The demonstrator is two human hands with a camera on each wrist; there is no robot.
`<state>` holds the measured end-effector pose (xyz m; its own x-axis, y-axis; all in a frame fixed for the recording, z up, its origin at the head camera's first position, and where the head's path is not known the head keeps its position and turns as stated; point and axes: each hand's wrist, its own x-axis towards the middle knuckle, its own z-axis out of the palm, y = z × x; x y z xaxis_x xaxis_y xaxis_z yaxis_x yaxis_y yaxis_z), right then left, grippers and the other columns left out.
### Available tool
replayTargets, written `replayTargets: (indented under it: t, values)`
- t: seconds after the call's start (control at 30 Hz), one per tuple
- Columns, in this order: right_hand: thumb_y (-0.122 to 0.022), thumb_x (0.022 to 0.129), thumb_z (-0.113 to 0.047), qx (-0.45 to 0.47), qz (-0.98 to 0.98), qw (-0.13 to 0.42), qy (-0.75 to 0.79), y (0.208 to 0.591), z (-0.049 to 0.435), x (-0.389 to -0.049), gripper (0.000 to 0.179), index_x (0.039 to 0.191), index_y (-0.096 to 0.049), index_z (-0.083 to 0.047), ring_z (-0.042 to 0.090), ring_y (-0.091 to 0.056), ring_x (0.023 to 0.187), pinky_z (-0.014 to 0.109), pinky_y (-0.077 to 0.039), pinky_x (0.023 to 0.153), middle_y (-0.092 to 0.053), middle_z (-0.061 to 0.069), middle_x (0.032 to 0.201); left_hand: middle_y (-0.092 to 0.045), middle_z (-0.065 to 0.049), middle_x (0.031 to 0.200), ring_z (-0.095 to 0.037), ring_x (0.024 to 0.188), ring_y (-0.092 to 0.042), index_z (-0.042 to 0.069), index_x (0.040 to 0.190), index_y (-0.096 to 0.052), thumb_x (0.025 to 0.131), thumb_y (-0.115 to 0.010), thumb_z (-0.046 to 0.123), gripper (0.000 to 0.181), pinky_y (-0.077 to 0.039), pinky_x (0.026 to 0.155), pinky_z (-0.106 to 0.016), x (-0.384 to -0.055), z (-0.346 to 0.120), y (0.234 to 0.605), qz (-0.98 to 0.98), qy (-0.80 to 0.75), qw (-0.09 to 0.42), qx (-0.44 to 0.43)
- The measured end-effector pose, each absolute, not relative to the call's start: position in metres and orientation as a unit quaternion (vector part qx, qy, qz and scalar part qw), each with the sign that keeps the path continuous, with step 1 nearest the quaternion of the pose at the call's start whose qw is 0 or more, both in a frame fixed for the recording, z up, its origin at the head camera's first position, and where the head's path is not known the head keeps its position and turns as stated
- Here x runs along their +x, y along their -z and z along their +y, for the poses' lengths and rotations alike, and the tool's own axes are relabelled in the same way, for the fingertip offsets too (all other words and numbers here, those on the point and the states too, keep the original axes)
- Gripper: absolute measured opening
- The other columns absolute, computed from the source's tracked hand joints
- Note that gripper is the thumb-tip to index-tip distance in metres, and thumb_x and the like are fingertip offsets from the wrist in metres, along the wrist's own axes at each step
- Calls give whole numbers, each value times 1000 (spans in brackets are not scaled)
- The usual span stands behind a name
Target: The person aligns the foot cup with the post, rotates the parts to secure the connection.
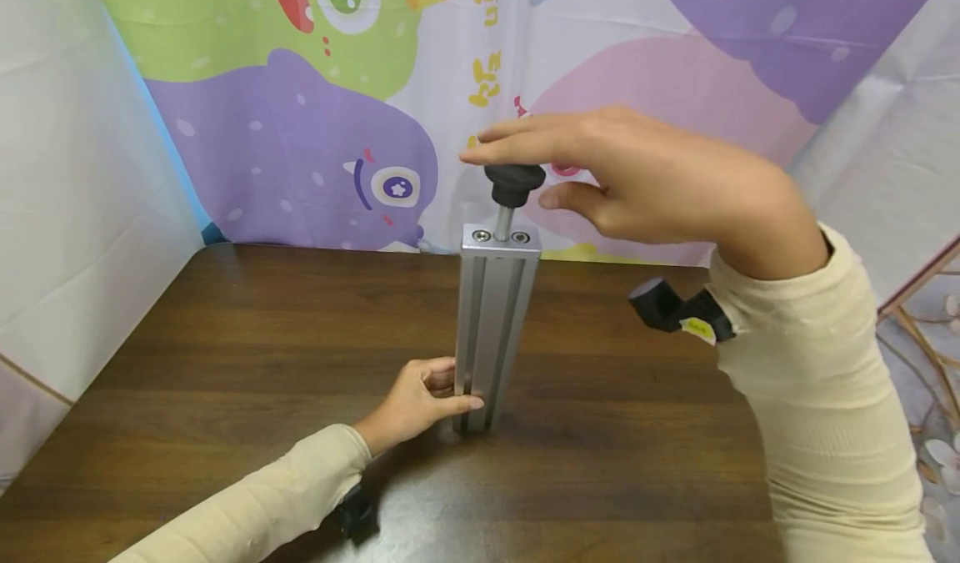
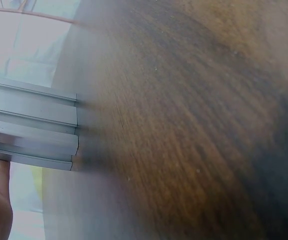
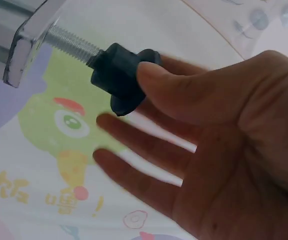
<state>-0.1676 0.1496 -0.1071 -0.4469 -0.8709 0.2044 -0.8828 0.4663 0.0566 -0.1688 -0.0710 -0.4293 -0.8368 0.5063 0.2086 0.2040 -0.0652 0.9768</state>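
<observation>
An aluminium profile [image 1: 491, 329] with slotted sides stands upright on the wooden table [image 1: 615, 454]. My left hand [image 1: 416, 400] grips it near its lower end, thumb on the front face; the left wrist view shows its bottom end [image 2: 34, 125] at the tabletop. Its top carries an end plate [image 1: 501, 238] with two bolts. From the plate rises a threaded rod [image 3: 74, 44] bearing a black levelling foot [image 1: 515, 181]. My right hand [image 1: 645, 175] lies over this foot with its fingers extended across the top. The thumb is just beside the foot.
Behind the table hangs a cloth [image 1: 300, 154] printed with cartoon monsters. White cloth [image 1: 67, 146] closes the left side. Black wrist mounts [image 1: 678, 309] are fixed to both sleeves.
</observation>
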Motion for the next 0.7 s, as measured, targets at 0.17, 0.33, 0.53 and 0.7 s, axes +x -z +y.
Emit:
replayTargets:
  t: [0.17, 0.33, 0.53, 0.7]
  values:
    - [-53, 91, 8, 543, -832, 105, -47, 112, 153, -183, 67, 139, -46, -38, -2, -58, 104, 22, -50, 85, -55, -22, 131, -68, -26, 104, -16, 91, -70, -12, 120, -59, 80, -76, 0, 45, -57, 80, -29, -168, -70, 430, 675, -680, 110, 265]
    - [-54, 98, -35, 479, -865, 136, -50, 110, 143, -176, 28, 123, -64, -27, 3, -58, 78, 22, -47, 70, -67, -11, 100, -68, -26, 103, -17, 91, -70, -12, 119, -59, 80, -76, 0, 45, -57, 80, -29, -169, -71, 430, 674, -680, 110, 267]
    - [-57, 85, -66, 299, -928, 212, -67, 114, 117, -154, 57, 70, -57, -11, 17, -46, 56, 30, -39, 53, -53, 0, 61, -68, -26, 103, -17, 91, -70, -12, 119, -59, 80, -76, 1, 45, -57, 79, -29, -170, -71, 431, 676, -678, 108, 268]
    - [-60, 83, -64, 246, -930, 265, -65, 121, 108, -151, 61, 59, -48, -9, 20, -40, 53, 33, -36, 50, -44, 2, 55, -68, -25, 103, -18, 91, -70, -13, 119, -59, 80, -76, 1, 45, -57, 80, -29, -170, -71, 432, 677, -676, 108, 272]
